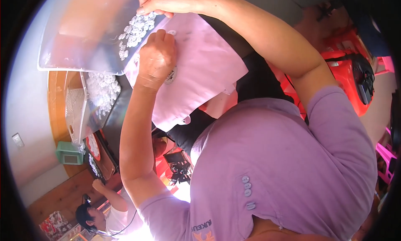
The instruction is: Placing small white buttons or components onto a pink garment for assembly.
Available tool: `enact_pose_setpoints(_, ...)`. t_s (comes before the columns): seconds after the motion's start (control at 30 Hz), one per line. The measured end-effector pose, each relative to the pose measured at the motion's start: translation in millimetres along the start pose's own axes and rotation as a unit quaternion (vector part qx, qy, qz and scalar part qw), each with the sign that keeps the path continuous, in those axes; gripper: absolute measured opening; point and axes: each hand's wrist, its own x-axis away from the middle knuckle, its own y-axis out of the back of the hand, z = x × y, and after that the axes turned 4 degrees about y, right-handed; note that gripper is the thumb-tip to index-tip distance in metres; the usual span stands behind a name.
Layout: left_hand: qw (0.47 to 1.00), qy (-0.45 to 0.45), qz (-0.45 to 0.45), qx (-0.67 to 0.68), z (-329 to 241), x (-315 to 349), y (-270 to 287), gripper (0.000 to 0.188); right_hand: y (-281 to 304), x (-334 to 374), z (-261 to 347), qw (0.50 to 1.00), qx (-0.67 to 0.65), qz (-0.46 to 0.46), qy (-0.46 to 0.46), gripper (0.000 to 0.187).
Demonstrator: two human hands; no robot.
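My left hand (158, 57) is closed in a fist above a pink cloth (200, 61) spread over my lap. Its fingertips are hidden, so what they hold cannot be seen. A small whitish piece (172, 32) shows beside its knuckles. Farther off, my right hand (161, 2) has its fingers drawn together at the edge of a heap of small clear plastic pieces (140, 29). Whatever lies between those fingers is too small to make out. The heap rests on a large translucent plastic sheet or tray (79, 53) to the left of the cloth.
Below the sheet, a clear bin (83, 115) holds many more clear pieces (102, 90). A green plastic basket (69, 153) and a red dish of pale pieces (92, 147) stand lower left. Another person (106, 214) works there. A red plastic object (351, 74) is at right.
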Motion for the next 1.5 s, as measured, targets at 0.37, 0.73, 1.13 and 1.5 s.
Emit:
enact_pose_setpoints(0.37, 0.992, 0.071, -0.064, 0.081, 1.1, 5.1, -8.6, 0.008, 4.3, -1.6, 1.1, 0.996, -0.037, 0.002, -0.077, 0.024)
enact_pose_setpoints(0.73, 0.978, 0.137, -0.032, 0.151, -4.0, 7.2, 0.1, 0.003, 0.2, 1.0, -3.2, 0.997, 0.071, -0.019, -0.021, 0.024)
enact_pose_setpoints(1.13, 0.965, 0.191, -0.036, 0.179, 1.5, 9.7, -5.3, 0.006, -0.2, 1.6, -0.9, 0.995, 0.100, -0.013, -0.029, 0.023)
enact_pose_setpoints(1.5, 0.737, 0.441, -0.117, 0.499, -1.6, 21.6, 30.5, 0.012, -6.2, 9.7, 10.6, 0.981, 0.016, 0.181, -0.070, 0.025)
